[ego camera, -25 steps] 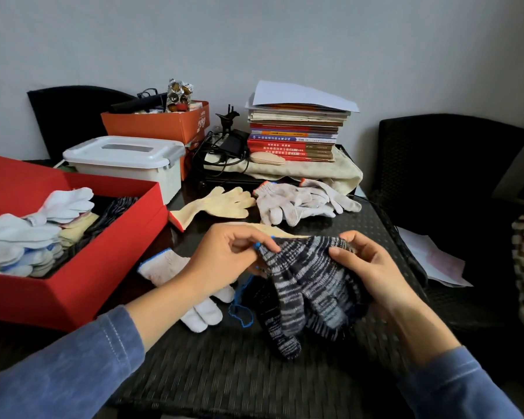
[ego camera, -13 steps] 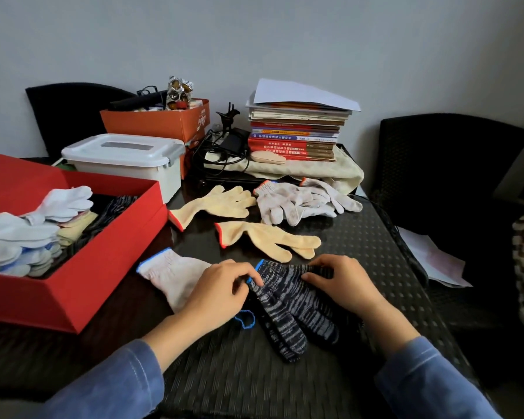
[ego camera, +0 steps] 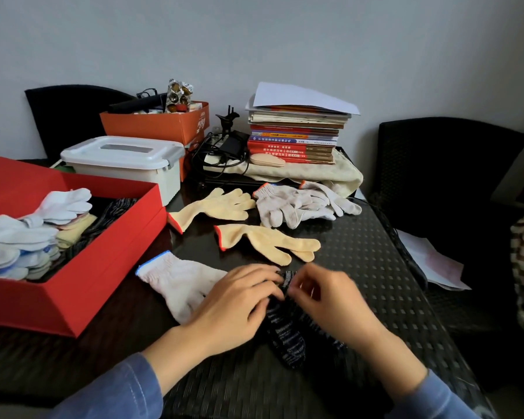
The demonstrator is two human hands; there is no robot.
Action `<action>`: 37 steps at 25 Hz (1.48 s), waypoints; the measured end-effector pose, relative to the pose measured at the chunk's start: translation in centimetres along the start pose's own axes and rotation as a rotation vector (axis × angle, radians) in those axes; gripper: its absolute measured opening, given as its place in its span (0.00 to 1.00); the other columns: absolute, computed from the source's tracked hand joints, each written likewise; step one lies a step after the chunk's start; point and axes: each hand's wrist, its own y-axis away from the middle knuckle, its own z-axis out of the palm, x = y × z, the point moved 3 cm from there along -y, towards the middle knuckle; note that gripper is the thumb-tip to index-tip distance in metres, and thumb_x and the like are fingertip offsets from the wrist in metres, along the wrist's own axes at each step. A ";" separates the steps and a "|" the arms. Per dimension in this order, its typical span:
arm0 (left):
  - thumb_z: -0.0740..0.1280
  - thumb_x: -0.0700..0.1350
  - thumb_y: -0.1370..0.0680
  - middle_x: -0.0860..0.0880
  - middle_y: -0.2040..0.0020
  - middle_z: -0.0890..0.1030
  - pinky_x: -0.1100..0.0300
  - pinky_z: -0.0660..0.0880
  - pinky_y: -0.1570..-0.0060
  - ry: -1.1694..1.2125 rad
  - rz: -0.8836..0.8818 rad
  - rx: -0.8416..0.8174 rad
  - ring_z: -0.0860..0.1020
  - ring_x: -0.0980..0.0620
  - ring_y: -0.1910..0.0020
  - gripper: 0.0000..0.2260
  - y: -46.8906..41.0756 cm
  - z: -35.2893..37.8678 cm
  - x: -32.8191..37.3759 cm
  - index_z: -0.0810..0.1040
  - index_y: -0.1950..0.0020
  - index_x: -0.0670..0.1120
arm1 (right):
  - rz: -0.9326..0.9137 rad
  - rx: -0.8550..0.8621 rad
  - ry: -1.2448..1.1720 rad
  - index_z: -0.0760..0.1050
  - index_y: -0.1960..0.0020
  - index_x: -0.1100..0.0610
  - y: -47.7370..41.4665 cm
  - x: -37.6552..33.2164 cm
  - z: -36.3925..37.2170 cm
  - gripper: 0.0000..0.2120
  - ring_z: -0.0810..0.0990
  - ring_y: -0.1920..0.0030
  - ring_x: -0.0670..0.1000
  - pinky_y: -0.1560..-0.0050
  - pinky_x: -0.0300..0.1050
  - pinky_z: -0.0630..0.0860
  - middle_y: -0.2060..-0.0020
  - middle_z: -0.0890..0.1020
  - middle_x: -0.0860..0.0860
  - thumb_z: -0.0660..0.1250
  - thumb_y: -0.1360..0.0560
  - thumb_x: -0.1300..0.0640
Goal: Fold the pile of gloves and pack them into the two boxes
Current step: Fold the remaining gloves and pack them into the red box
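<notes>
A dark woven-pattern table (ego camera: 375, 267) carries everything, and at its left edge sits the large open red cardboard box (ego camera: 82, 285), already partly filled with folded white, cream and dark gloves. Unfolded work remains on the tabletop: a heap of grey-white knit gloves with orange cuffs (ego camera: 297, 204), two cream-yellow knit gloves with red cuffs (ego camera: 263, 240), and a single white knit glove with a blue cuff (ego camera: 179, 282) just beside the left hand (ego camera: 233, 309). The task's current piece, a dark blue-and-grey marled knit glove pair (ego camera: 286, 340), lies flat on the table between both hands. The left hand's fingers are curled down pinning its cuff end; the right hand (ego camera: 333, 300) is blurred, its fingers apparently pinching the same edge. To fold well, I judge the cuffs should be lined up, pressed flat, then doubled over evenly before going into the box.
</notes>
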 end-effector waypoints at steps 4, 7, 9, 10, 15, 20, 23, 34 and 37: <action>0.65 0.47 0.28 0.59 0.51 0.74 0.56 0.73 0.48 0.037 -0.114 -0.042 0.71 0.58 0.47 0.06 0.7 0.9 -1.1 0.79 0.53 0.54 | -0.210 -0.108 0.130 0.72 0.56 0.46 3.4 -0.8 2.5 0.06 0.74 0.57 0.42 0.59 0.37 0.71 0.60 0.76 0.40 0.61 0.28 0.45; 0.63 0.51 0.29 0.59 0.54 0.74 0.55 0.73 0.49 -0.012 -0.136 -0.015 0.72 0.57 0.49 0.08 0.6 1.1 -1.0 0.80 0.54 0.55 | -0.259 -0.030 0.202 0.73 0.55 0.46 4.2 -0.2 2.8 0.14 0.70 0.57 0.42 0.61 0.35 0.70 0.60 0.73 0.40 0.60 0.30 0.36; 0.62 0.52 0.28 0.59 0.54 0.75 0.55 0.73 0.50 -0.056 -0.145 0.015 0.72 0.55 0.49 0.09 0.7 1.4 -0.7 0.80 0.54 0.55 | -0.263 -0.046 0.237 0.74 0.53 0.46 4.1 0.1 2.4 0.19 0.70 0.56 0.43 0.59 0.35 0.71 0.58 0.73 0.40 0.62 0.32 0.33; 0.62 0.53 0.28 0.59 0.54 0.75 0.55 0.73 0.51 -0.071 -0.147 0.021 0.72 0.55 0.49 0.09 0.8 1.4 -0.7 0.80 0.54 0.55 | -0.270 -0.046 0.248 0.75 0.52 0.46 3.9 0.3 2.2 0.17 0.71 0.55 0.44 0.58 0.36 0.72 0.58 0.74 0.40 0.62 0.32 0.35; 0.58 0.54 0.25 0.58 0.47 0.74 0.59 0.69 0.44 -0.223 -0.057 -0.091 0.69 0.54 0.44 0.14 1.1 1.5 -0.3 0.77 0.44 0.54 | -0.330 -0.053 0.369 0.76 0.55 0.49 2.9 0.7 1.7 0.12 0.76 0.58 0.46 0.62 0.39 0.75 0.61 0.76 0.42 0.59 0.36 0.56; 0.58 0.58 0.27 0.56 0.46 0.73 0.62 0.63 0.44 -0.256 -0.027 -0.118 0.69 0.54 0.44 0.18 1.6 1.3 0.3 0.76 0.41 0.52 | -0.017 0.000 -0.104 0.77 0.50 0.47 0.9 1.8 0.1 0.09 0.75 0.60 0.39 0.57 0.32 0.70 0.60 0.79 0.41 0.70 0.29 0.56; 0.58 0.53 0.26 0.55 0.46 0.73 0.59 0.64 0.45 -0.241 0.004 -0.121 0.68 0.53 0.43 0.16 1.8 1.8 1.2 0.75 0.41 0.52 | 0.039 0.067 -0.117 0.74 0.48 0.50 -0.4 1.4 0.5 0.12 0.76 0.59 0.41 0.58 0.37 0.71 0.59 0.79 0.44 0.72 0.29 0.56; 0.61 0.44 0.29 0.57 0.49 0.75 0.60 0.72 0.47 -0.024 -0.152 -0.008 0.71 0.58 0.46 0.13 1.6 0.9 0.4 0.75 0.46 0.51 | -0.177 0.082 0.246 0.79 0.49 0.54 1.9 -0.3 2.7 0.14 0.76 0.52 0.50 0.58 0.42 0.77 0.55 0.78 0.46 0.62 0.33 0.56; 0.61 0.47 0.30 0.56 0.55 0.78 0.59 0.72 0.54 0.012 -0.161 0.134 0.75 0.56 0.54 0.12 0.9 0.4 1.1 0.75 0.48 0.51 | -0.207 0.049 0.255 0.78 0.46 0.52 3.3 -0.4 2.7 0.21 0.74 0.51 0.46 0.52 0.37 0.75 0.52 0.79 0.44 0.61 0.35 0.46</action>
